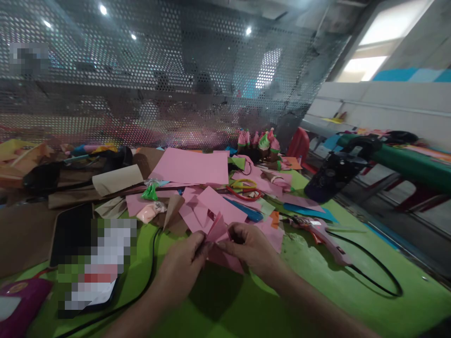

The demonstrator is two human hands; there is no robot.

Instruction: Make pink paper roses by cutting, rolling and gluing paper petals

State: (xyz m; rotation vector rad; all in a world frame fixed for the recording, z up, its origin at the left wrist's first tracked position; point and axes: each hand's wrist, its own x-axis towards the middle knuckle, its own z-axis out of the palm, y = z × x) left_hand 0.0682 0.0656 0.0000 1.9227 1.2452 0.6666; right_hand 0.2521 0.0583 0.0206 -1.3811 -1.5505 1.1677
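Between my two hands is a folded piece of pink paper [217, 228], pinched from both sides above the green table. My left hand [188, 258] closes thumb and fingers on its left edge. On the other edge, my right hand [250, 246] pinches with thumb and bent fingers. Loose pink sheets [225, 206] lie just beyond the hands, some cut or creased. Scissors with red and yellow handles [244, 188] rest among the papers, near a blue tool [246, 210] whose kind I cannot make out. A pink glue gun [326, 239] lies to the right.
A phone [102, 267] and a dark flat device [72, 232] lie at left, with a black cable [151, 267] beside them. A dark bottle [334, 171] stands at right. Paper ice-cream cones [264, 143] stand at the back before a perforated metal screen [158, 80].
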